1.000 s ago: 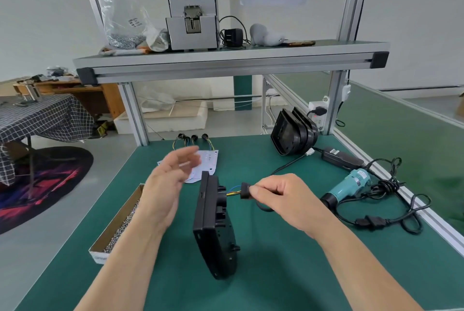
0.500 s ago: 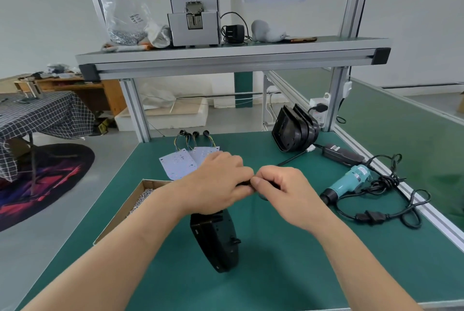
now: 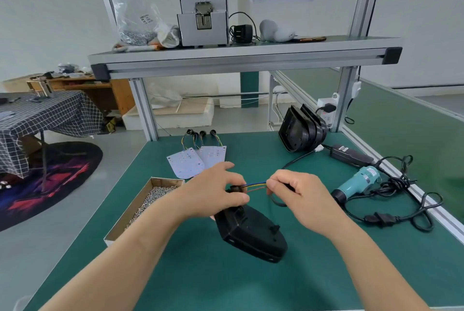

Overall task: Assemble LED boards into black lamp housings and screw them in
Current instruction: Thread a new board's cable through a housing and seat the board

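Note:
A black lamp housing (image 3: 251, 232) lies tilted on the green table (image 3: 226, 280), back side up. My left hand (image 3: 216, 192) pinches the black rubber grommet (image 3: 236, 188) at the housing's top. My right hand (image 3: 298, 195) pinches the coloured wires (image 3: 256, 185) that stretch from the grommet to it, and a black cable loops below its fingers. Two white LED boards (image 3: 198, 160) with wired plugs lie flat farther back. A stack of black housings (image 3: 301, 129) leans at the back right.
A cardboard box of screws (image 3: 145, 207) sits left of my hands. A teal electric screwdriver (image 3: 359, 182) with tangled black cord (image 3: 406, 207) and a power adapter (image 3: 351, 156) lie at the right. An aluminium shelf (image 3: 241, 57) overhead carries a grey machine (image 3: 203, 16).
My hands, pressed together over the housing before, have drawn apart, pulling the coloured wires out through the grommet. The housing has tipped from standing on edge to lying tilted.

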`<state>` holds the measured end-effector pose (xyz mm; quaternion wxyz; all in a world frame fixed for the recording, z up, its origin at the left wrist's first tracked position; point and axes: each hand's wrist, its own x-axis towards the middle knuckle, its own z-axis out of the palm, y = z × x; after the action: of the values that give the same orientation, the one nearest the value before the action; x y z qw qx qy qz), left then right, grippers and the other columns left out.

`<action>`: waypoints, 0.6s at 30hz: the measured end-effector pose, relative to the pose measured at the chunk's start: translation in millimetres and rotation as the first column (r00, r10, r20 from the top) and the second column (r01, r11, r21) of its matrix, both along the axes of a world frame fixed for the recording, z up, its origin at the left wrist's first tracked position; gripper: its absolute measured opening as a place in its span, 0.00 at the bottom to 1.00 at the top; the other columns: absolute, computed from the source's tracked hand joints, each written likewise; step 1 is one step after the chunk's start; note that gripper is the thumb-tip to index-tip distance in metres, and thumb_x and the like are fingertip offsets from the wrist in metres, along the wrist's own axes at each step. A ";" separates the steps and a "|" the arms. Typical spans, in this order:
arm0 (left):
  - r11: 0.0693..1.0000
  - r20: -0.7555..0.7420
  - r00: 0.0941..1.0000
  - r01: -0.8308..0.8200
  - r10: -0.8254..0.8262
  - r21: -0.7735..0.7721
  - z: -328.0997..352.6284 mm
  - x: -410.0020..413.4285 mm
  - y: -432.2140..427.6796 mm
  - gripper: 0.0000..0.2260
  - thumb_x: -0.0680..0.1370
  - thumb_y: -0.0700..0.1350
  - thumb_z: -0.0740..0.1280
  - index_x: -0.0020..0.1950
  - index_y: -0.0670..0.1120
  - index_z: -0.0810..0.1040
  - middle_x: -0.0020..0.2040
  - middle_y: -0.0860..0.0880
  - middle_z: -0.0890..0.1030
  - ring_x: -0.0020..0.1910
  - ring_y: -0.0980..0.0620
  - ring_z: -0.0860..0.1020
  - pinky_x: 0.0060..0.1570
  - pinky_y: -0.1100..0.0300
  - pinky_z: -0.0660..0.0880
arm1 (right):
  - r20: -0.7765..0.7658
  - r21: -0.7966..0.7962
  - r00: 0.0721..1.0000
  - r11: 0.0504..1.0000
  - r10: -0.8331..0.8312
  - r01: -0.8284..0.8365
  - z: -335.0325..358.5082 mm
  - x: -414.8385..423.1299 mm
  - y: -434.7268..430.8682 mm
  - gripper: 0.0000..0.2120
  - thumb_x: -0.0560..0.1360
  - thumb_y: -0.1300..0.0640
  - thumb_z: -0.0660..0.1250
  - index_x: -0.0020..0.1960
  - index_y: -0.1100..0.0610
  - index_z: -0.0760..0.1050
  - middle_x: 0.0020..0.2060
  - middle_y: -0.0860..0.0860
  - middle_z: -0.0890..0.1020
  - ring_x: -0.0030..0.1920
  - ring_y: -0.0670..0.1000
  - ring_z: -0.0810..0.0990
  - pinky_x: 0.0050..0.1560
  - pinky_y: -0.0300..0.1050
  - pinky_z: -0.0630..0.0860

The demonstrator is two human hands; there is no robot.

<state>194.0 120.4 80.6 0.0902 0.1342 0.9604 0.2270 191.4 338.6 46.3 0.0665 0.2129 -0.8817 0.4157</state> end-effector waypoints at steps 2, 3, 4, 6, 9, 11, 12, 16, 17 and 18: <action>0.998 -0.040 0.999 -0.029 0.032 0.057 -1.5 -0.6 6.7 0.04 0.76 0.57 0.70 0.50 0.60 0.80 0.74 0.53 0.66 0.62 0.54 0.70 0.57 0.61 0.64 | -0.047 0.190 0.998 0.981 -0.032 0.040 10.3 1.2 0.0 0.11 0.83 0.50 0.60 0.45 0.50 0.77 0.36 0.46 0.76 0.39 0.48 0.74 0.43 0.51 0.74; 0.997 -0.064 0.997 -0.039 0.043 0.062 -1.2 -1.5 10.0 0.07 0.76 0.57 0.71 0.51 0.58 0.81 0.71 0.53 0.68 0.60 0.54 0.71 0.56 0.61 0.65 | -0.075 0.287 0.996 0.956 -0.042 0.062 15.9 3.4 -4.8 0.10 0.83 0.49 0.58 0.48 0.50 0.75 0.41 0.46 0.77 0.44 0.50 0.75 0.46 0.53 0.74; 0.998 -0.097 0.994 -0.048 0.052 0.048 -0.4 -2.6 13.4 0.09 0.75 0.56 0.71 0.53 0.56 0.82 0.69 0.52 0.70 0.60 0.54 0.71 0.55 0.61 0.66 | -0.098 0.369 0.994 0.926 -0.041 0.074 20.7 6.1 -12.1 0.11 0.84 0.48 0.55 0.50 0.50 0.73 0.43 0.46 0.77 0.47 0.53 0.75 0.47 0.53 0.74; 0.998 -0.168 0.984 -0.055 0.054 -0.003 3.2 -2.9 19.7 0.11 0.75 0.54 0.70 0.57 0.55 0.83 0.69 0.50 0.70 0.62 0.52 0.72 0.54 0.60 0.67 | -0.132 0.477 0.991 0.876 -0.017 0.078 24.4 12.6 -29.3 0.11 0.84 0.47 0.53 0.48 0.52 0.67 0.43 0.47 0.74 0.45 0.56 0.73 0.43 0.52 0.69; 1.000 -0.159 0.987 -0.017 0.017 -0.002 9.7 -3.1 18.1 0.13 0.72 0.54 0.73 0.56 0.55 0.83 0.68 0.49 0.70 0.63 0.54 0.71 0.55 0.61 0.68 | -0.168 0.474 0.986 0.876 -0.012 0.092 29.2 13.3 -35.8 0.09 0.84 0.48 0.53 0.49 0.51 0.65 0.41 0.45 0.71 0.46 0.56 0.73 0.42 0.52 0.67; 0.980 -0.059 0.998 0.024 -0.013 0.199 11.2 -4.7 6.9 0.16 0.69 0.58 0.73 0.53 0.52 0.84 0.61 0.49 0.76 0.58 0.54 0.74 0.51 0.65 0.70 | -0.089 0.339 0.996 0.940 -0.010 0.040 34.4 8.3 -28.2 0.07 0.83 0.49 0.57 0.49 0.50 0.70 0.37 0.45 0.74 0.44 0.53 0.74 0.43 0.52 0.70; 0.931 -0.001 1.000 0.015 -0.015 0.364 9.4 -4.9 -1.2 0.17 0.69 0.59 0.73 0.52 0.51 0.84 0.56 0.49 0.80 0.56 0.52 0.77 0.49 0.67 0.72 | -0.046 0.234 0.999 0.972 0.003 0.008 35.7 5.6 -23.8 0.07 0.83 0.51 0.58 0.48 0.50 0.72 0.35 0.45 0.74 0.40 0.50 0.73 0.43 0.51 0.71; 0.615 0.067 0.998 -0.055 0.003 0.786 -20.4 -8.3 -30.6 0.27 0.73 0.63 0.70 0.68 0.51 0.77 0.62 0.51 0.82 0.68 0.47 0.75 0.63 0.53 0.71 | 0.092 -0.256 0.996 0.967 0.022 0.002 32.6 -0.4 -17.3 0.12 0.82 0.57 0.63 0.41 0.56 0.77 0.30 0.52 0.69 0.32 0.47 0.64 0.34 0.43 0.62; 0.536 0.068 0.997 -0.032 -0.048 0.844 -30.7 -8.2 -32.2 0.35 0.70 0.66 0.71 0.72 0.49 0.73 0.66 0.47 0.80 0.70 0.46 0.73 0.68 0.50 0.67 | 0.134 -0.347 0.991 0.937 0.012 0.036 31.0 -1.7 -18.4 0.11 0.81 0.58 0.63 0.41 0.56 0.77 0.31 0.53 0.67 0.32 0.49 0.62 0.34 0.44 0.60; 0.473 0.065 0.991 -0.004 -0.113 0.881 -38.6 -7.2 -29.8 0.42 0.67 0.68 0.73 0.75 0.48 0.69 0.69 0.44 0.78 0.72 0.45 0.71 0.72 0.49 0.65 | 0.166 -0.410 0.986 0.909 -0.008 0.076 29.3 -3.5 -20.7 0.11 0.81 0.59 0.63 0.41 0.57 0.78 0.31 0.53 0.67 0.33 0.50 0.62 0.34 0.45 0.59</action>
<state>186.8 90.5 42.0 0.0706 0.1786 0.6965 0.6914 187.9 317.9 75.6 0.0482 0.1407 -0.7801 0.6078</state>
